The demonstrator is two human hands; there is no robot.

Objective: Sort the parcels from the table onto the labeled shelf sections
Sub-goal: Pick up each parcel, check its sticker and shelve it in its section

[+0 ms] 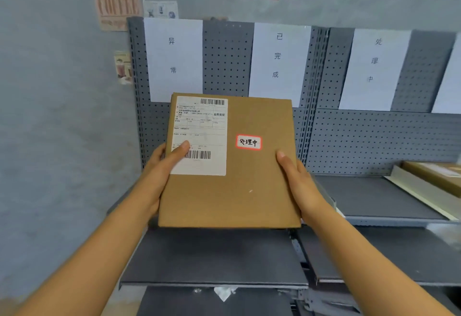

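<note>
A flat brown cardboard parcel (249,186) is held up in front of the grey shelf unit, its top face toward me. It carries a white shipping label (202,126) at the upper left and a small red-bordered sticker (249,142) reading 处理中. My left hand (159,171) grips the parcel's left edge, thumb lying on the shipping label. My right hand (299,183) grips the right edge, thumb on top. Three white section sheets hang on the pegboard behind: 异常 (173,58) on the left, 已完成 (278,61) in the middle, 处理中 (374,66) on the right.
The upper right shelf board (369,198) holds a brown parcel (434,176) on a pale flat box (419,191) at the far right. A lower dark shelf (214,258) lies under the held parcel. Posters hang on the blue-grey wall (62,116) to the left.
</note>
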